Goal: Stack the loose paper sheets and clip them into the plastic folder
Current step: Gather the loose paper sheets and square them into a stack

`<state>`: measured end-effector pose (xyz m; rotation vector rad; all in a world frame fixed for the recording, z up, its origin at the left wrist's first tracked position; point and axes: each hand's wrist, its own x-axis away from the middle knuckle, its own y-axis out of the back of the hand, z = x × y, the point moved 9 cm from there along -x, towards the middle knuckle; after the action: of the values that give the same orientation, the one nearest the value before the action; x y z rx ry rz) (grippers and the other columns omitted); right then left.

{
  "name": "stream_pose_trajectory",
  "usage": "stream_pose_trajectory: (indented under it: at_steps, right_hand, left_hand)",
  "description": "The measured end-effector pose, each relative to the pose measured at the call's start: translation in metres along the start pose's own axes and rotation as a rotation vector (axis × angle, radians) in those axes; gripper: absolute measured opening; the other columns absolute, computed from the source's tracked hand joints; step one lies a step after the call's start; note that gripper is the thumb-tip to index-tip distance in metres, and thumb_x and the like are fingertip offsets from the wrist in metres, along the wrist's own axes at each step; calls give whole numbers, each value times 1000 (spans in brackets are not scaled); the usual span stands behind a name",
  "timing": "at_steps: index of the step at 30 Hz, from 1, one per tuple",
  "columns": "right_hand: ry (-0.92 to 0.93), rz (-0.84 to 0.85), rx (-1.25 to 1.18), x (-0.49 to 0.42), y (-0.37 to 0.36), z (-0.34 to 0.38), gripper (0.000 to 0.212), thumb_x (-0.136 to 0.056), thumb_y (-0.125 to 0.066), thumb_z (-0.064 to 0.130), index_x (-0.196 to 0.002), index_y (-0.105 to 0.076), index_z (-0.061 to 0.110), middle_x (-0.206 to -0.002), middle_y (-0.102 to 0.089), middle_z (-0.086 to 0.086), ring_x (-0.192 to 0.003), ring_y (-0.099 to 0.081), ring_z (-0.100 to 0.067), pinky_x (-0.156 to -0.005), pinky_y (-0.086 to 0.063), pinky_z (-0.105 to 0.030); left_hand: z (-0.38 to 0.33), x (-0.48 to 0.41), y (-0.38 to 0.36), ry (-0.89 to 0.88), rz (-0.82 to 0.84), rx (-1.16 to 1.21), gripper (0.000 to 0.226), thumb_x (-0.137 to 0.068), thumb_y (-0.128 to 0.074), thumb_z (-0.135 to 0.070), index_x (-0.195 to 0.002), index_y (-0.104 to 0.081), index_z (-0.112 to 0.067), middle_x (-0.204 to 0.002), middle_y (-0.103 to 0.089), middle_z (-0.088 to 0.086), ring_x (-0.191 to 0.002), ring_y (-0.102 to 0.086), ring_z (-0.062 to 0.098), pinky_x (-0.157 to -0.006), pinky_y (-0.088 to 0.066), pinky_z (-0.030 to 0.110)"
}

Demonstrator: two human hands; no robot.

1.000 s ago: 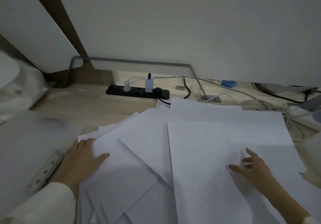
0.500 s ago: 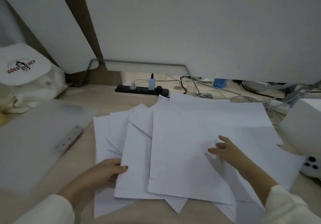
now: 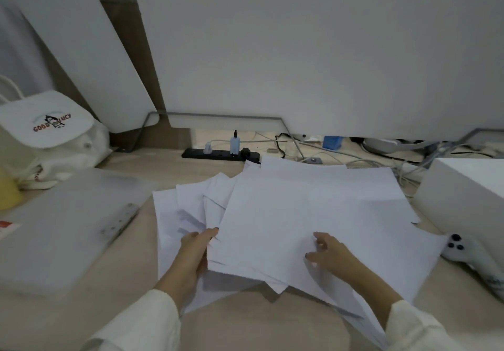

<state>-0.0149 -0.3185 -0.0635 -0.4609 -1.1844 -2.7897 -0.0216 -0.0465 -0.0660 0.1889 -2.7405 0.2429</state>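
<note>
several paper sheets [image 3: 300, 209] lie fanned on the counter [image 3: 245, 326], less spread than half a second ago: the upper ones now sit in a rough bundle. left hand [image 3: 195, 252] has shifted to the bundle's left edge, thumb on top and fingers underneath, pinching it. right hand [image 3: 331, 254] rests on the top sheet, fingers loosely bent, holding nothing. plastic folder [image 3: 68, 228] lies flat just left of the sheets, untouched. judgement: stacking partly done, edges not yet squared.

sleeves [image 3: 141, 323]: cream-white, long, loose cuffs | fingers [image 3: 214, 231]: dark-painted nails
</note>
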Motion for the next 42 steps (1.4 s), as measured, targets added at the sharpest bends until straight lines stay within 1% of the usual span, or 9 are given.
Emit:
stream_pose_trajectory:
  at_steps: [4, 9, 13, 19, 24, 27, 30, 36, 42]
  right_hand:
    - [128, 127, -63, 7, -9, 13, 48, -90, -57, 27, -135, -43, 22, -134, -46, 4, -114, -45, -10, -93, -32, -18]
    - [86, -44, -212, -17, 27, -1, 44, -90, -56, 21, -133, -47, 18, -126, -54, -6, -105, -54, -17, -88, -41, -25]
    - [-39, -167, -184, -44, 59, -26, 56, -88, -60, 21, -139, -38, 12, -144, -40, -13, -126, -45, -26, -102, -35, -34]
    - [-51, -84, -210, -81, 52, -8, 66, -88, -61, 24, -143, -30, 10, -147, -37, -13, -132, -40, -28, -104, -33, -33]
    - [-119, -54, -482, -94, 29, 6, 69, -85, -65, 15, -144, -29, 11, -144, -38, -12, -126, -44, -30, -96, -38, -31]
    - [-117, 0, -740, -91, 12, 10, 78, -84, -65, 12, -148, -20, 17, -129, -44, -8, -112, -52, -30, -90, -48, -37]
    - [-66, -42, -941, -83, 8, 5, 89, -83, -65, 8, -148, -9, 31, -129, -47, -4, -109, -57, -31, -79, -51, -36]
    - [-1, -92, -624, -71, -2, 10, 58, -83, -57, 8, -136, -36, 14, -124, -56, -10, -108, -58, -29, -94, -49, -43]
    - [-11, -178, -266, -107, 22, 37, 30, -88, -44, 3, -114, -57, -4, -107, -63, -22, -97, -59, -36, -86, -48, -40]
  left_hand:
    - [5, -7, -5, 46, 12, -130, 31, -88, -59, -13, -115, -60, 3, -101, -69, 15, -91, -64, 30, -87, -51, 39]
    - [9, -20, 2, 34, 52, -234, 32, -90, -51, 1, -122, -54, 5, -107, -65, 20, -89, -62, 32, -69, -49, 33]
    - [-7, -29, 28, -65, -49, -293, 45, -91, -49, 3, -135, -43, 1, -129, -55, 20, -115, -54, 36, -91, -40, 37]
    - [-9, -39, 77, -35, -126, -160, 58, -89, -57, -9, -142, -33, -17, -142, -43, 6, -118, -51, 31, -87, -41, 37]
    - [11, -61, 68, 157, -152, -225, 38, -93, -50, -2, -130, -44, 5, -111, -60, 17, -90, -58, 34, -74, -45, 38]
    - [11, -59, 55, 154, -59, -205, 40, -83, -63, 3, -120, -47, -4, -85, -65, 6, -69, -61, 21, -54, -47, 30]
    - [4, -47, 46, 29, 5, -169, 41, -89, -53, 5, -123, -42, -14, -92, -60, -2, -78, -58, 14, -59, -42, 26]
    - [-12, -30, 36, -118, 137, -131, 55, -81, -65, -1, -124, -44, -28, -104, -60, -17, -78, -67, -1, -57, -50, 16]
    - [-1, -23, 49, 8, 193, -69, 49, -66, -68, -2, -113, -60, -14, -102, -74, 8, -92, -70, 29, -75, -52, 38]
